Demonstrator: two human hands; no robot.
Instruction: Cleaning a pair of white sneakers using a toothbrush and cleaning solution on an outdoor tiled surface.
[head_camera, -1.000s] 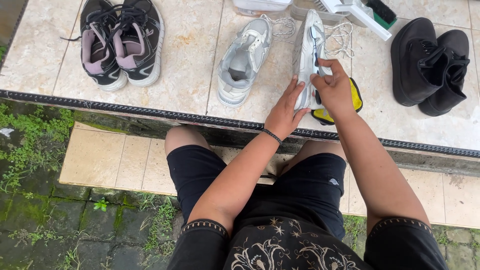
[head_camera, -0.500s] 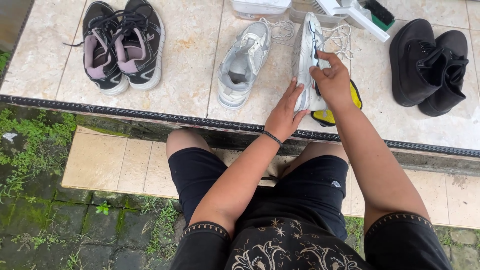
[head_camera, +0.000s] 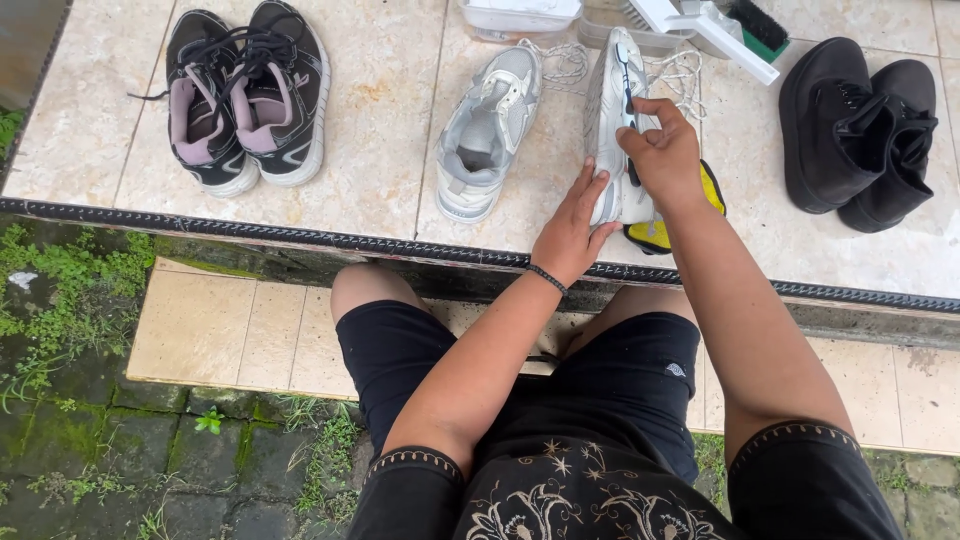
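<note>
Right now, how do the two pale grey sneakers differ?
The sneaker being held is tipped on its side, steadied by the left hand, with the right hand at it. The other sneaker sits upright on its sole, untouched. Both are pale grey, with loose white laces.

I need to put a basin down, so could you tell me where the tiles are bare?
The tiled ledge is bare between the black-and-pink sneakers and the grey sneaker. It is crowded at the top right, around both hands, the brushes and the black boots.
</note>
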